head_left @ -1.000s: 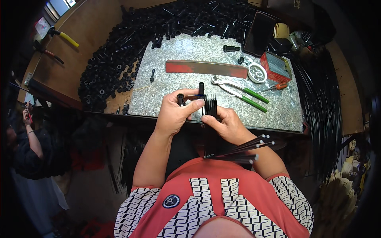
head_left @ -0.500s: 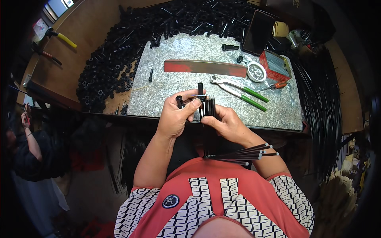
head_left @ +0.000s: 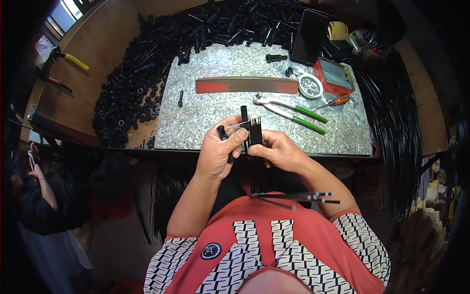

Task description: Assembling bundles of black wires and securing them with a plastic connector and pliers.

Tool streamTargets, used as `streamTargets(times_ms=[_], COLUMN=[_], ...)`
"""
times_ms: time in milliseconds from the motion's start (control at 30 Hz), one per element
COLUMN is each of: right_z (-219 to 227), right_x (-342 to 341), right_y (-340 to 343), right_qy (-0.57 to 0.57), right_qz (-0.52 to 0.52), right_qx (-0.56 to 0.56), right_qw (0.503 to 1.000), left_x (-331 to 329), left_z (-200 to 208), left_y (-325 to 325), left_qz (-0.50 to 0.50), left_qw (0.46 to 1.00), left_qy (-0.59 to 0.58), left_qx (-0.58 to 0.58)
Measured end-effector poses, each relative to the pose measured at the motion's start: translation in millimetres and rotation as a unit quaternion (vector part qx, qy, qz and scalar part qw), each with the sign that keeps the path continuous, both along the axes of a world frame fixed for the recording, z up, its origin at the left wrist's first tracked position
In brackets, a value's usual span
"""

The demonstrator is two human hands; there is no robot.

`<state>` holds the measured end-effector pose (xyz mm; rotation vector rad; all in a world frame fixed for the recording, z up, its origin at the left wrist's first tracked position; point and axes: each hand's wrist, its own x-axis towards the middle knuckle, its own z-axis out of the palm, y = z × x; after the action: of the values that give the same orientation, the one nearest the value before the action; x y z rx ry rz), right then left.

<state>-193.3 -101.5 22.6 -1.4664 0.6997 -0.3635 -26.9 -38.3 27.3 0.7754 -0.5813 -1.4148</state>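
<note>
My left hand (head_left: 215, 153) is closed around black tubular pieces near the front edge of the worktop. One black tube (head_left: 244, 113) stands up beyond its thumb, and a shorter hollow piece (head_left: 222, 131) shows between its fingers. A thin pale wire (head_left: 237, 126) sticks out at the thumb tip. Beside it, my right hand (head_left: 283, 153) pinches a row of thin black rods (head_left: 256, 134) that hangs down toward my lap. From the lower end of the rods, several dark sticks with pale tips (head_left: 313, 197) reach over my right forearm, partly blurred.
Green-handled pincers (head_left: 296, 113), a red-brown strip (head_left: 246, 85), a white dish of small metal bits (head_left: 310, 86), a red box (head_left: 333, 78) and an orange-handled screwdriver (head_left: 338, 101) lie on the speckled board (head_left: 186, 132). Black parts (head_left: 127, 88) pile up left and behind. Another person's hand (head_left: 35, 169) is far left.
The view has shifted slightly. Both hands keep their hold close together, and the rods in my right hand sit nearer the left thumb. The pale-tipped sticks have swung and dropped a little.
</note>
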Motion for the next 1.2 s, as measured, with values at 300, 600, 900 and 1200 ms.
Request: streamTargets(times_ms=[300, 600, 900, 1200], right_z=[-2, -1, 8, 5], right_x=[1, 1, -1, 6], right_y=[-2, -4, 1, 1], right_qy=[0.000, -0.027, -0.052, -0.005], right_qz=[0.019, 0.039, 0.065, 0.053], right_qx=[0.025, 0.059, 0.035, 0.026], right_qw=[1.000, 0.997, 0.996, 0.998], left_x=[-2, -3, 4, 42], left_z=[-15, -13, 5, 20], left_y=[-1, 4, 0, -36], left_qz=[0.038, 0.002, -0.048, 0.039], left_qw=[0.999, 0.999, 0.996, 0.993], left_qy=[-0.020, -0.033, -0.077, 0.020], left_qx=[0.013, -0.012, -0.010, -0.107])
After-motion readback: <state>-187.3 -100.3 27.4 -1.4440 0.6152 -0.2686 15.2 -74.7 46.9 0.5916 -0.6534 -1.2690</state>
